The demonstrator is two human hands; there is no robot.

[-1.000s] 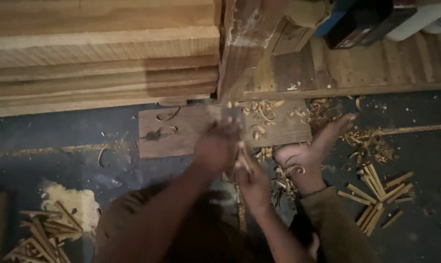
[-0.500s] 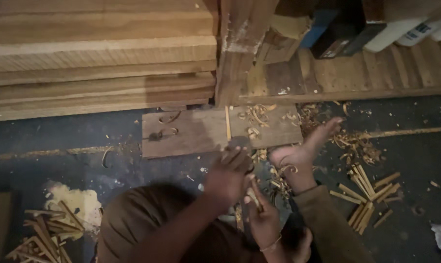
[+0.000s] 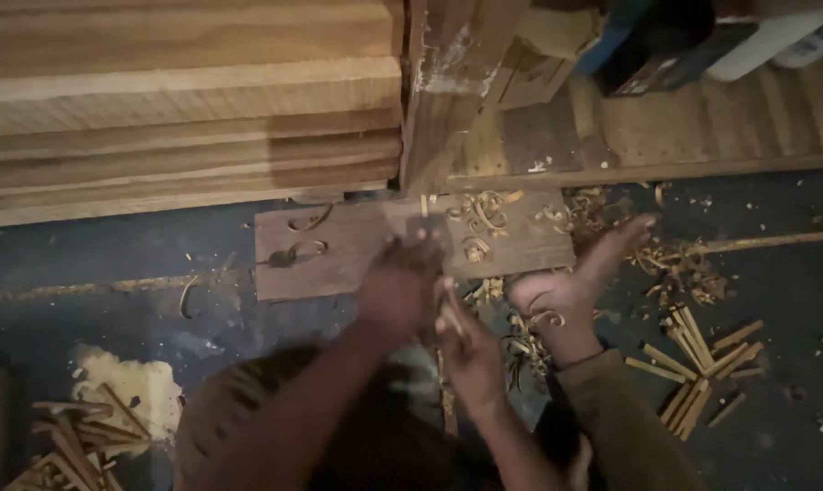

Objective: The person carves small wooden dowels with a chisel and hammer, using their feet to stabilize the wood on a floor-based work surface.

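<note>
1. Head view, looking down at the floor: both hands are up at the near edge of the board (image 3: 339, 250). Half a second ago they sat lower, closer to the body.
2. The left hand (image 3: 398, 286) is curled shut and blurred with motion. Something dark shows just past its knuckles, but I cannot tell what it is.
3. The right hand (image 3: 470, 350) pinches a thin pale stick (image 3: 449, 318), which runs up between the two hands, just short of the board.
4. Since the hands went down and have come back up, I judge this to be a repeated stroke along the stick, not a change of grip.
5. A bare foot (image 3: 566, 291), as it seems, rests beside the right hand with its toes toward the board's right corner. It has hardly shifted over the second.
6. Curled shavings (image 3: 484, 214) lie on the board and around the foot.
7. Cut sticks lie in a heap at the right (image 3: 702, 364) and another at the lower left (image 3: 66, 445).
8. Stacked planks (image 3: 184, 118) and a post (image 3: 448, 100) stand behind the board.
</note>
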